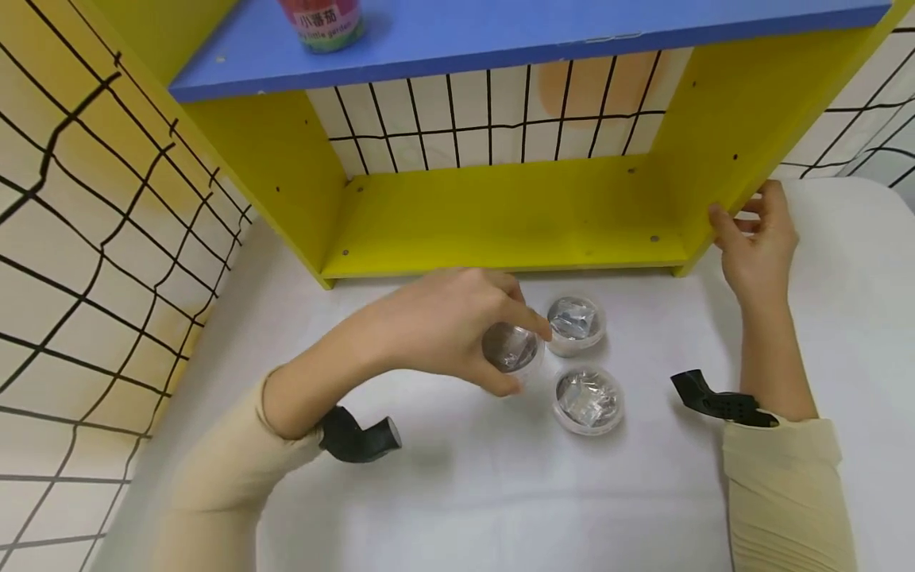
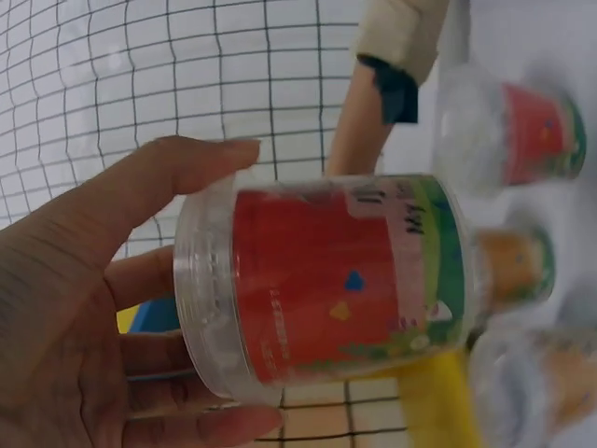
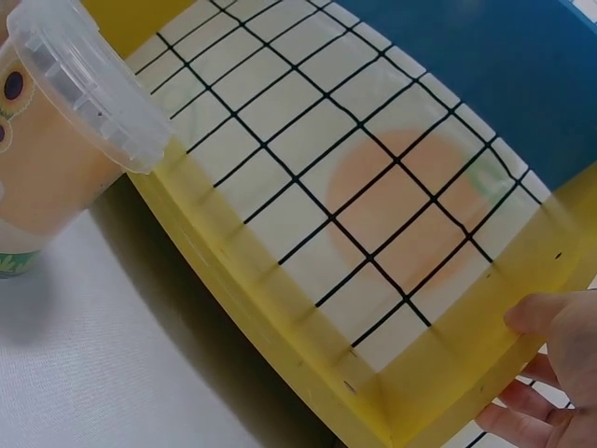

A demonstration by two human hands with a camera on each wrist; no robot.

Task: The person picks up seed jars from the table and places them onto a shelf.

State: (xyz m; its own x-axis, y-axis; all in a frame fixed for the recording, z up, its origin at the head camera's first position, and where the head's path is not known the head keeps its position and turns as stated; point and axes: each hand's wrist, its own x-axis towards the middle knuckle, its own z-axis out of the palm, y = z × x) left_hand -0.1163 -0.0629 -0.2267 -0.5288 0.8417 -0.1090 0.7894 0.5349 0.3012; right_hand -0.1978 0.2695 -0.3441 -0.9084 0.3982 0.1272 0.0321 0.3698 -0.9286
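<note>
My left hand point(image 1: 457, 322) holds a clear-lidded plastic cup point(image 2: 317, 285) by its lid end, thumb on one side and fingers on the other. In the left wrist view the cup shows a red label with a green band. My right hand point(image 1: 761, 238) grips the front edge of the right side panel point(image 1: 758, 119) of a yellow and blue shelf, the thumb on its inner face. Beside the left hand, two lidded cups point(image 1: 575, 322) point(image 1: 588, 401) stand on the white table, silvery packets showing through their lids.
On the blue upper board point(image 1: 529, 40) stands another red-labelled cup point(image 1: 325, 24). The yellow lower board point(image 1: 500, 214) lies behind the cups. Black wire grid point(image 1: 93, 278) runs along the left side. An orange-labelled cup point(image 3: 61, 140) shows near the shelf in the right wrist view.
</note>
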